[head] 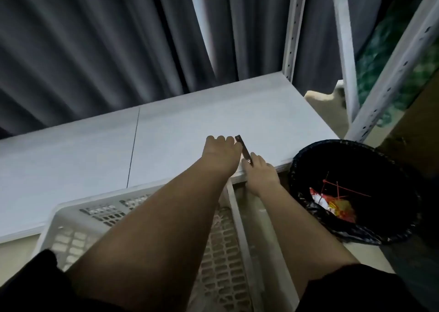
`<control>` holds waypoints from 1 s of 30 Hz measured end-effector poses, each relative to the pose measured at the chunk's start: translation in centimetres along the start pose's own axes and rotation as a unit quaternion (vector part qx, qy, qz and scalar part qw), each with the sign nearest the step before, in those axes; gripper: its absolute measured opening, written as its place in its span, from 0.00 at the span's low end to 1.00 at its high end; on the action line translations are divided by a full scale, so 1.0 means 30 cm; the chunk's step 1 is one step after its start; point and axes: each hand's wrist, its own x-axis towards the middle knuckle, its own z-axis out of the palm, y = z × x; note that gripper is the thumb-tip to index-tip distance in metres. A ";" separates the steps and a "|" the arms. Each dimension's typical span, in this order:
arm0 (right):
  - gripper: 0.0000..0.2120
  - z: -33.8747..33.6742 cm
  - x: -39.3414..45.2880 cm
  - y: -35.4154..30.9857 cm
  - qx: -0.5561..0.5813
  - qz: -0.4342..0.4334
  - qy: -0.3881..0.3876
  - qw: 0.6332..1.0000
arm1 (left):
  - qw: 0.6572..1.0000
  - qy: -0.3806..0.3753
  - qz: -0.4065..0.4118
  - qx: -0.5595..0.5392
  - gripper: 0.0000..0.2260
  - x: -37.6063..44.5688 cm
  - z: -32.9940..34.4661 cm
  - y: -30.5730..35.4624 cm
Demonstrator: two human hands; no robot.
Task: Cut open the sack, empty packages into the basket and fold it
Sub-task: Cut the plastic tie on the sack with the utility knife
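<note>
A small dark cutter (243,149), thin and stick-like, sits between the two hands just above the white worktop (166,131), near its front right edge. The right hand (260,173) grasps its lower end with curled fingers, the tool tilting up and away to the left. The left hand (219,154) reaches over from the left, its fingers bent at the cutter's upper end; they seem to touch or pinch the tip, though blur makes the exact hold hard to read. Both forearms are bare and stretch forward from dark sleeves at the bottom of the view.

Under the left forearm stands a white plastic basket (78,226) with slotted walls and a grid floor. Its far rim tucks against the front edge of the worktop, and no packages can be seen inside it. The sack itself cannot be made out here.

To the right of the hands, on the floor just beside the worktop's corner, is a round bin lined with a black bag (351,193). At its bottom lie red plastic ties (337,192) and a crumpled red and yellow wrapper (337,208).

Behind the worktop hang grey curtains (95,46) in heavy folds. White perforated shelf posts (293,31) rise at the right, with something green and patterned behind them.
</note>
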 end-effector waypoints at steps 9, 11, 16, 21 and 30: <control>0.25 0.074 -0.007 0.013 -0.012 0.012 0.035 0.999 | 1.000 0.013 0.018 0.013 0.19 0.016 0.007 0.001; 0.21 0.079 -0.018 0.004 -0.004 0.017 0.081 0.997 | 1.000 0.014 0.018 0.011 0.19 0.017 0.002 0.002; 0.15 0.083 -0.002 -0.027 0.257 0.149 0.121 0.947 | 1.000 0.005 0.009 0.008 0.19 0.018 -0.001 -0.007; 0.14 0.076 0.036 -0.044 0.581 0.286 0.139 0.749 | 1.000 -0.002 0.011 0.001 0.17 0.019 0.005 -0.011; 0.09 0.065 0.028 -0.003 0.673 0.274 0.065 0.684 | 0.999 -0.015 0.013 0.029 0.17 0.013 0.005 -0.023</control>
